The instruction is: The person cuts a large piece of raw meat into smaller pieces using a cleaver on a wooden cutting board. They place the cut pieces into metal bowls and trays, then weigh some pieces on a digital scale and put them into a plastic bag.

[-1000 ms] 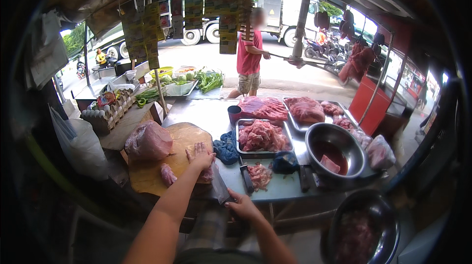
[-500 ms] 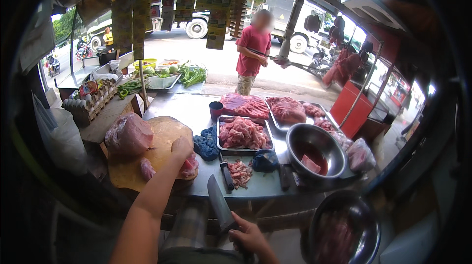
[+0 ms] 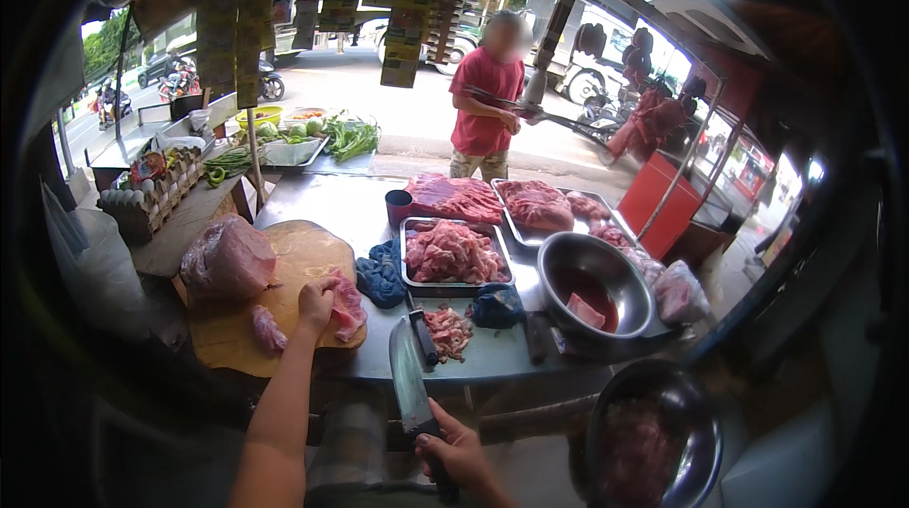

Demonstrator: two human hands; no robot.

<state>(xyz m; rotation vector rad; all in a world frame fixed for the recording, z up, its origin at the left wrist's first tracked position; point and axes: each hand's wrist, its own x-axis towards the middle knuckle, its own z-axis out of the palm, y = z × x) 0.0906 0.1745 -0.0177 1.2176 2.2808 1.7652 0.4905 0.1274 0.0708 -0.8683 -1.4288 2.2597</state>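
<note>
My left hand (image 3: 315,302) grips the edge of a flattened piece of pink meat (image 3: 348,314) on the round wooden board (image 3: 294,252). A large pale-pink chunk of meat (image 3: 224,257) and a smaller strip (image 3: 269,326) lie on the same board. My right hand (image 3: 450,446) holds a big knife (image 3: 413,380) by its black handle, blade upward, off the board by the counter's near edge. Beside the blade, another knife (image 3: 427,342) lies next to small meat scraps (image 3: 450,333). A blue cloth (image 3: 381,276) sits right of the board.
The steel counter (image 3: 308,198) bears meat trays (image 3: 454,252), a bloody bowl (image 3: 595,285) and bagged meat (image 3: 680,292). Egg trays (image 3: 142,210) and greens (image 3: 350,139) stand at back left. A person in red (image 3: 483,120) stands across the counter. A second bowl (image 3: 653,432) is low right.
My left hand has drawn back from lying spread to gripping and lifting the meat's edge. The knife in my right hand has moved down off the board. The person in red has turned toward the counter.
</note>
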